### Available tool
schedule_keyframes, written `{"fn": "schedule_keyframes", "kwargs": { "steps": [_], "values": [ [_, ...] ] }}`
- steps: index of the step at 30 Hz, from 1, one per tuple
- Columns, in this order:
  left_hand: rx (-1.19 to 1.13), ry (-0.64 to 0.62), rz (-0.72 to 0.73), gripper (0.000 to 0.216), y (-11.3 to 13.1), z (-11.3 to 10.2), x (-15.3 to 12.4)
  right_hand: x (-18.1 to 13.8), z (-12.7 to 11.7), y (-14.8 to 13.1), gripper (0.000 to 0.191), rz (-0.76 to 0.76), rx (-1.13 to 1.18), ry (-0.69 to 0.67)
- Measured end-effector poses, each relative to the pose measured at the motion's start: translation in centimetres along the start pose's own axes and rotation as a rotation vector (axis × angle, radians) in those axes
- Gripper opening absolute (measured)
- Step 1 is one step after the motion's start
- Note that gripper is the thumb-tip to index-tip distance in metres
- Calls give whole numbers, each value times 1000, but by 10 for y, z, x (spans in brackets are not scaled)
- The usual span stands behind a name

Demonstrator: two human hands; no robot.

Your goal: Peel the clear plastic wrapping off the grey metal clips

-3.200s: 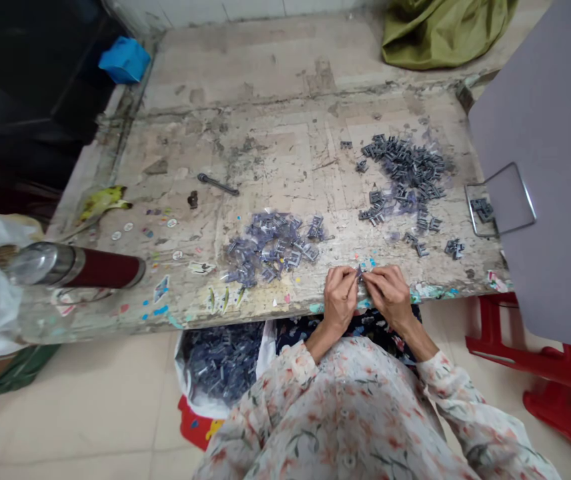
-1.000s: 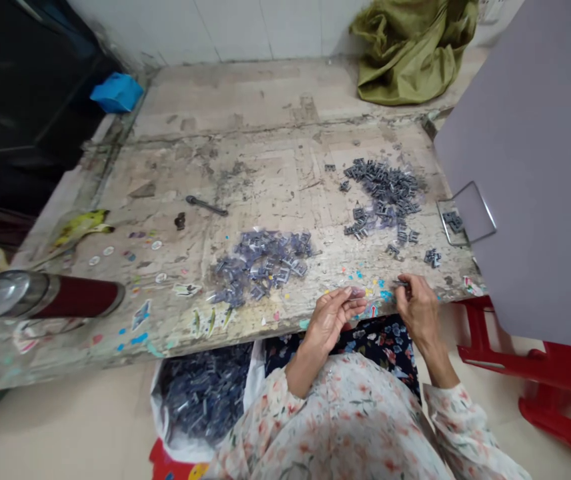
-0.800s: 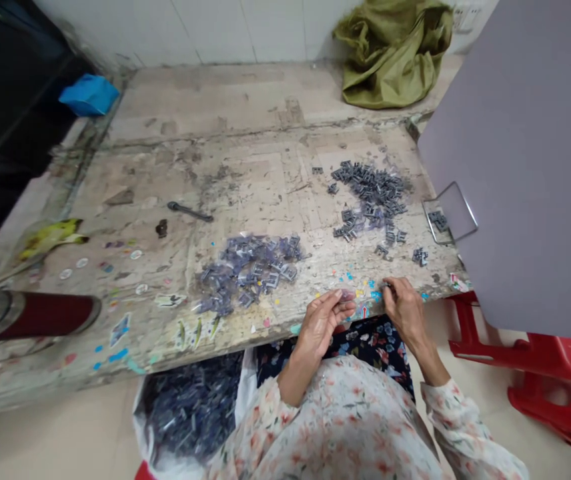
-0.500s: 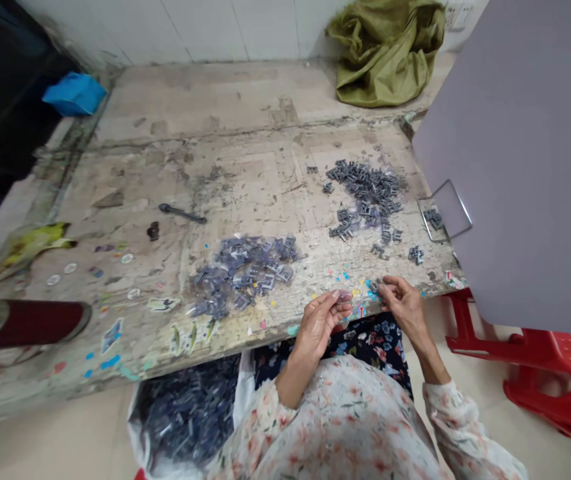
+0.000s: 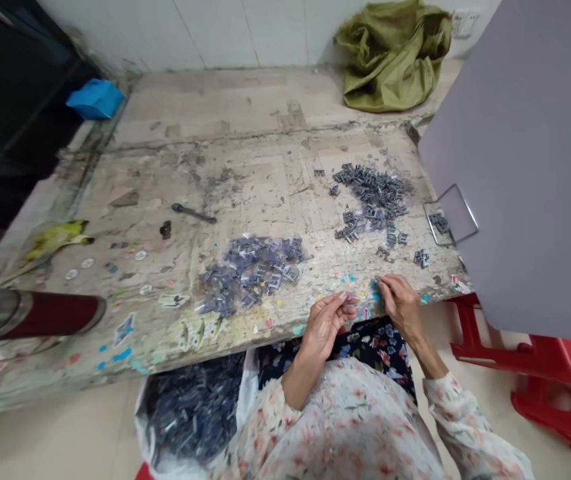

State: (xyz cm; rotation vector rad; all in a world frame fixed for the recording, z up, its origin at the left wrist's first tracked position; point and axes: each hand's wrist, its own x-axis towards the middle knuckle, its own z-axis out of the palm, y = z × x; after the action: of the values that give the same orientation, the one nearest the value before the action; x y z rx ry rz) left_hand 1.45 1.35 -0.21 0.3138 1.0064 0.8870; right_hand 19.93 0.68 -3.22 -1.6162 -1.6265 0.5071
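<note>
At the table's front edge, my left hand (image 5: 321, 325) pinches a small clear plastic bag (image 5: 350, 299) between thumb and fingers. Just to its right, my right hand (image 5: 403, 305) has its fingertips closed on a small grey plastic part (image 5: 378, 283), mostly covered by the fingers. The two hands are a short gap apart. Beyond the right hand lies a heap of loose grey plastic parts (image 5: 373, 187), with a few strays around it. Left of my left hand, a pile of filled clear bags (image 5: 250, 270) lies on the table.
Below the table edge stands a white sack (image 5: 148, 427) full of bagged parts. A dark red flask (image 5: 60, 313) lies at the left, with a grey rod-like piece (image 5: 193, 213) beyond. A grey panel (image 5: 525, 167) and red stool (image 5: 565, 373) border the right; an olive cloth (image 5: 390, 60) lies behind.
The whole view has shifted slightly, so the table's things sit a little further right. Both hands keep nearly the same pose, the bag and the grey part still in the fingers.
</note>
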Motion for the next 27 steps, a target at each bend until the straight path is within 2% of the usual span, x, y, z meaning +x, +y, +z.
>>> {"fn": "schedule_keyframes", "kwargs": {
  "steps": [2,4,8,10,13,16,23,27],
  "values": [
    [14,4,9,17,0,2,-1,-6,5,-10,23,123,225,50],
    [34,-6,6,19,0,8,-3,-12,11,-20,21,180,343,75],
    [75,-77,-40,28,0,25,-12,-16,17,-37,16,103,304,207],
    [120,-99,-64,34,4,31,-15,-12,13,-42,17,94,305,216],
    [227,-121,-106,41,14,35,-16,-4,-5,-48,17,27,266,160],
    [393,-212,-120,46,23,43,-16,-2,-30,-58,18,-42,234,157],
    [578,-396,-27,40,20,96,-42,-24,-85,-79,21,-99,135,387],
    [584,-547,-118,40,12,116,-54,-42,-109,-87,22,-101,82,458]
  ]
}}
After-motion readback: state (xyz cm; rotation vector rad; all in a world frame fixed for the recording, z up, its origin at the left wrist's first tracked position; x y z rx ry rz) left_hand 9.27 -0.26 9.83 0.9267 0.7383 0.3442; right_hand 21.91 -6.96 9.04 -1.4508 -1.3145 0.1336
